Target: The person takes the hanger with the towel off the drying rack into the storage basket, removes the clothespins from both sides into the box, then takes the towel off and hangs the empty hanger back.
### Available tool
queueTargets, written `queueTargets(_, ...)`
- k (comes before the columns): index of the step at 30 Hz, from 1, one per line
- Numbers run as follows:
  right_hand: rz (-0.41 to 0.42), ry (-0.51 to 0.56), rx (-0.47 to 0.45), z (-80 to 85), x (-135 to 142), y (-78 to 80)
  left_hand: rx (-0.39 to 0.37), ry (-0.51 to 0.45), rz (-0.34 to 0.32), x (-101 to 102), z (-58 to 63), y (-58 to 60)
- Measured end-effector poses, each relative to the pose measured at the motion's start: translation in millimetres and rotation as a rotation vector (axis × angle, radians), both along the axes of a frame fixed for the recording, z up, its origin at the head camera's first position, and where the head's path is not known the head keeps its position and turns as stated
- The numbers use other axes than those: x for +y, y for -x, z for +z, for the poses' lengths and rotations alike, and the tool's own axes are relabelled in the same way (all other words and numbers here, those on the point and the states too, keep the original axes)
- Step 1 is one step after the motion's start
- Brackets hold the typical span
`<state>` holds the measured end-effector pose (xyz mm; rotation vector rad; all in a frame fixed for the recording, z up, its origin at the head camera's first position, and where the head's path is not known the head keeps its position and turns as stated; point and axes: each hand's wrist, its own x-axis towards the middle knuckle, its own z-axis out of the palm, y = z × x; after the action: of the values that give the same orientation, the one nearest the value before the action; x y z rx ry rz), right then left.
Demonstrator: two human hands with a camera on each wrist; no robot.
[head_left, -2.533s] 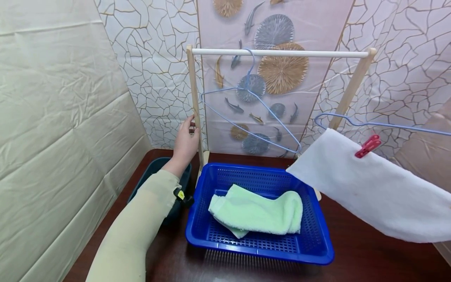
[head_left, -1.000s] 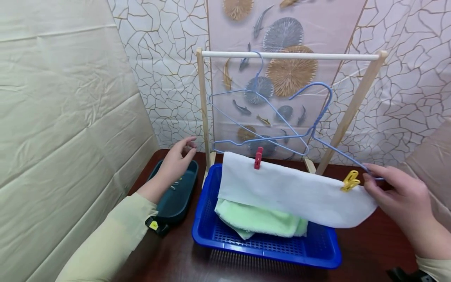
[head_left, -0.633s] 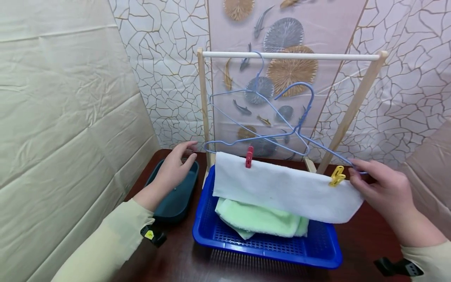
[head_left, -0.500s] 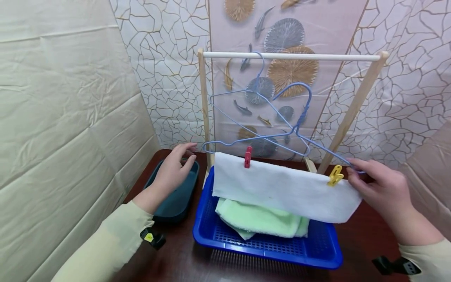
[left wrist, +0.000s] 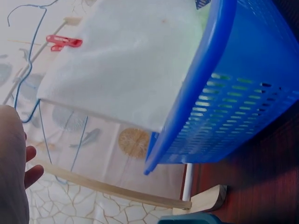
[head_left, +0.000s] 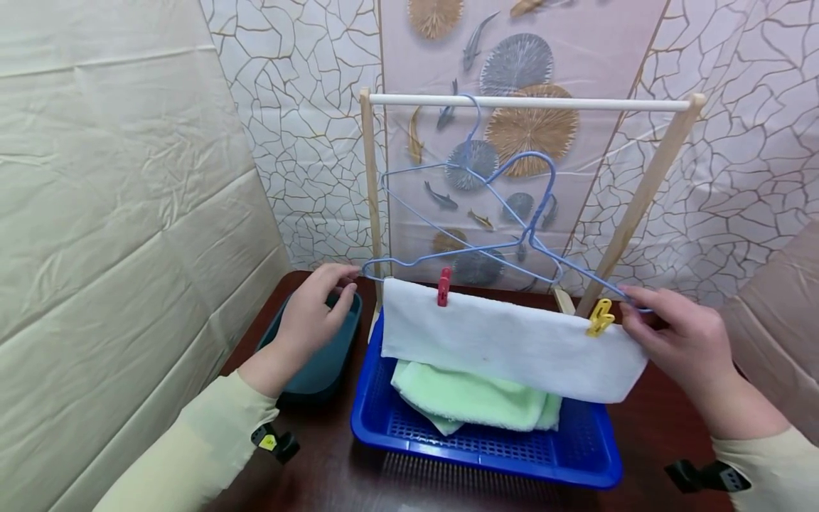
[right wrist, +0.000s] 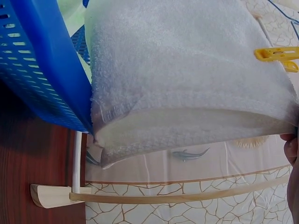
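My right hand (head_left: 681,341) pinches the right end of a blue wire hanger (head_left: 553,173). A white towel (head_left: 505,338) is draped over the hanger's bottom bar, with a red clothespin (head_left: 443,286) at its left and a yellow clothespin (head_left: 600,318) at its right. The towel hangs above the blue basket (head_left: 486,459), partly covering a light green towel (head_left: 473,395) inside. My left hand (head_left: 313,313) is beside the hanger's left end, fingers loosely bent, with fingertips right by the wire. In the left wrist view, the towel's red clothespin (left wrist: 64,42) shows clearly.
Behind the basket stands a wooden rack with a white rail (head_left: 601,104); a second blue hanger (head_left: 470,142) hangs from it. Below my left hand sits a dark teal tray (head_left: 326,363). Patterned cloth walls (head_left: 313,142) close in behind the dark red table (head_left: 320,455).
Hanger and white towel have come from the right to over the basket, then drifted slightly left. My left hand left the rack's post and now lies by the hanger's left end.
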<state>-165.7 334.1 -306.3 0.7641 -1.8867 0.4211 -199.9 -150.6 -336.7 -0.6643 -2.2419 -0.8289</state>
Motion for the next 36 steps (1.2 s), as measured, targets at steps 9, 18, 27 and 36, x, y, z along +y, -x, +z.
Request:
queueTargets(9, -0.01, -0.02, -0.008, 0.3, -4, 2.4, 0.087, 0.087, -0.069, 17, 9.6, -13.1)
queueTargets(18, 0.007, -0.029, 0.005, 0.7, -5, 4.8, 0.179, 0.169, -0.125, 38, 14.4, -12.0)
queueTargets(27, 0.034, -0.001, -0.001, 0.6, -9, 6.7, 0.261, 0.215, -0.118, 50, 20.1, -9.7)
queueTargets(36, 0.03, 0.011, 0.011, 0.0, -16, 8.3, 0.183, 0.227, -0.11, 64, 23.0, -8.5)
